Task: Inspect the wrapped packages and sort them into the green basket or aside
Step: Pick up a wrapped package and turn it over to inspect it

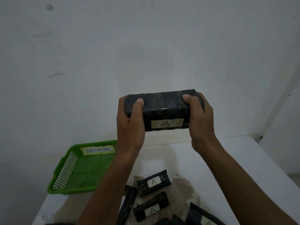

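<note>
Both hands (129, 125) hold package (162, 108) aloft

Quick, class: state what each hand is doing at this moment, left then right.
Left hand: grips the left end of the raised black package.
Right hand: grips the same package's right end.

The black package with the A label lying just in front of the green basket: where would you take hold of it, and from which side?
Probably from above, across its two long sides near the middle. The package lies flat on the white table, label up, its top uncovered. Its long sides look free, though another package lies close on the near side. Both hands, left and right, now hold a bigger package.
</note>
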A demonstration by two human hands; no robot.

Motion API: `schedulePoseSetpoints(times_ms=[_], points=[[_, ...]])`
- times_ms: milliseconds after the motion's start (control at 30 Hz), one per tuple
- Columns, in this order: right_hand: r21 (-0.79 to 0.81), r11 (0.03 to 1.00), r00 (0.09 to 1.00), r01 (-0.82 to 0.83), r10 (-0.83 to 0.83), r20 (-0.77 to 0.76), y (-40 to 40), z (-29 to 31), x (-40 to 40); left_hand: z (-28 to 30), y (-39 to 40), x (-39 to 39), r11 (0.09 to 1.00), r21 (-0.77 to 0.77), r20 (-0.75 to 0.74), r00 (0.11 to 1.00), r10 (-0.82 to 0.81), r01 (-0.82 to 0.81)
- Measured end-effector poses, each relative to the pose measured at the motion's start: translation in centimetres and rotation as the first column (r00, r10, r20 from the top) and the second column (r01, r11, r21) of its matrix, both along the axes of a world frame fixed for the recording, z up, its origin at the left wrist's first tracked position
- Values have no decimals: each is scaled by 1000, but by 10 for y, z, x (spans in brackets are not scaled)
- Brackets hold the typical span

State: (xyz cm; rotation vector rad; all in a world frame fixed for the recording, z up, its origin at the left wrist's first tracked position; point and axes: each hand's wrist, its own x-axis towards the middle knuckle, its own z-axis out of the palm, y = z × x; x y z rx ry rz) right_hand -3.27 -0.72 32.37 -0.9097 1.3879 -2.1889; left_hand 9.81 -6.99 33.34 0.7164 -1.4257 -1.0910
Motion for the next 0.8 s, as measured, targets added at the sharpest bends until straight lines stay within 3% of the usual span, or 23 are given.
schedulePoseSetpoints(times_ms=[433, 533, 633, 700, 800], points=[[-99, 993, 996, 67, -72, -52, 1, -9, 2, 7, -2, 6, 998, -17, 119, 991, -63, 66], [-167, 983, 976, 77, -109, -191, 5, -18, -2, 11, -6, 12, 945, 251, 160, 953, -255, 211], [-147, 989, 954, 7, -51, -297, 6, -23, -10, 16, -8, 16, 816, 509, 62, 934, -352, 274], [-30, 997, 972, -64, 56, -229, 4, -20, -13, 13, -9, 14, 834, 511, 17, 967, -253, 209], [211, 936, 958, -282, 261, 120, 6, -8, -12, 4, -8, 9, 921, 380, -18, 996, -88, 88]])
